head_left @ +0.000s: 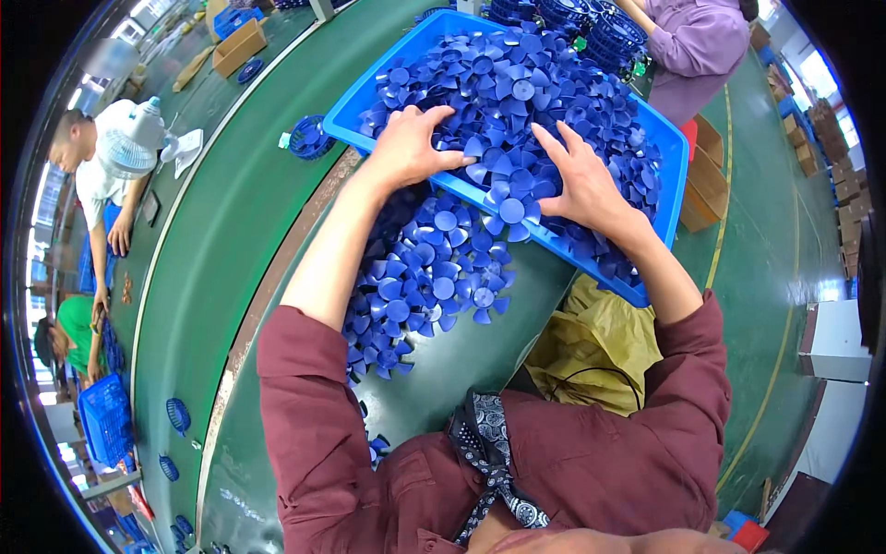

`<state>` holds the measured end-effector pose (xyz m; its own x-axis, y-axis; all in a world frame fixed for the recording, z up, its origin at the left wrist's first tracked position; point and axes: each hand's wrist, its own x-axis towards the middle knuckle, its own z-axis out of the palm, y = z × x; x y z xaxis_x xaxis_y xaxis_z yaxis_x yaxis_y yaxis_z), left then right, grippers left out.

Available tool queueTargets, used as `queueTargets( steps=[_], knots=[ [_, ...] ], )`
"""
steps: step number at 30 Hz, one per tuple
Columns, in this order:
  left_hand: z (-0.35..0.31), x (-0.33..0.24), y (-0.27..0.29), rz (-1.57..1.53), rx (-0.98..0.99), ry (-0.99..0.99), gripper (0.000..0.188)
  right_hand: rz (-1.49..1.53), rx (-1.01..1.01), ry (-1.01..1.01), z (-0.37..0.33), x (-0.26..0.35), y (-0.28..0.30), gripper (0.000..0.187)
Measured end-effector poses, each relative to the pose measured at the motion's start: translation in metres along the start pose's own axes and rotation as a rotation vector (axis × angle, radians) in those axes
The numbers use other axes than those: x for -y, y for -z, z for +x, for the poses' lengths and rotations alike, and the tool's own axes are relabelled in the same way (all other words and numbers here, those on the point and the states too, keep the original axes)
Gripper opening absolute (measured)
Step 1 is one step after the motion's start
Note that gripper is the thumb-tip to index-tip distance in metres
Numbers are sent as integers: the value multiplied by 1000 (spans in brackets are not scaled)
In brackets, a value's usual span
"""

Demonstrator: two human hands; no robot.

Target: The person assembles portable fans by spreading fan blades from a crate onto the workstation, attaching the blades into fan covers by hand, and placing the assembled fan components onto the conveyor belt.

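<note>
A large light-blue plastic crate (666, 148) is heaped with small dark-blue fan blades (522, 90). At its near left edge, my left hand (413, 148) has thumb and fingers spread, its fingertips at the blades. My right hand (591, 185) reaches over the near side with its fingers apart too, the thumb beside a blade (512, 210) at the crate's rim. Between the two hands, several blades lie against the rim. Below, a loose pile of fan blades (443, 268) covers part of the green table (452, 360), partly hidden by my left forearm.
A green conveyor belt (198, 268) curves along the left, carrying a blue fan guard (310, 138). A yellow bag (591, 346) hangs beneath the crate. Co-workers sit across the belt, near a pale fan (129, 148); another person in purple (701, 42) is at far right, by cardboard boxes (706, 185).
</note>
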<state>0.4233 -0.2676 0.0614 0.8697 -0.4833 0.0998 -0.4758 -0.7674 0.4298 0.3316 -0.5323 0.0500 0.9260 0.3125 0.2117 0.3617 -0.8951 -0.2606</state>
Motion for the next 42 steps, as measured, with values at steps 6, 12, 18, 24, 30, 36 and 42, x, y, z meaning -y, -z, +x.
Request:
queueTargets(
  steps=[6,12,18,24,30,36,42],
  knots=[
    [-6,-6,-21,-312,-276,-117,36,220,-220,74,32,16,-18,88],
    [-12,-21,-5,-644,-273,-104,18,304,-166,141,57,41,-11,68],
    [-83,-29,51,-513,-263,-100,19,419,-272,441,53,86,-5,63],
    [-200,0,64,-451,-154,184,23,521,73,571,37,170,-50,65],
    [-286,-4,76,-637,-29,509,50,521,315,712,17,220,-62,69],
    [-323,8,98,-486,88,538,47,596,397,884,22,213,-30,74],
    [-263,67,99,-337,-112,478,42,230,-128,659,85,104,30,66]
  ],
)
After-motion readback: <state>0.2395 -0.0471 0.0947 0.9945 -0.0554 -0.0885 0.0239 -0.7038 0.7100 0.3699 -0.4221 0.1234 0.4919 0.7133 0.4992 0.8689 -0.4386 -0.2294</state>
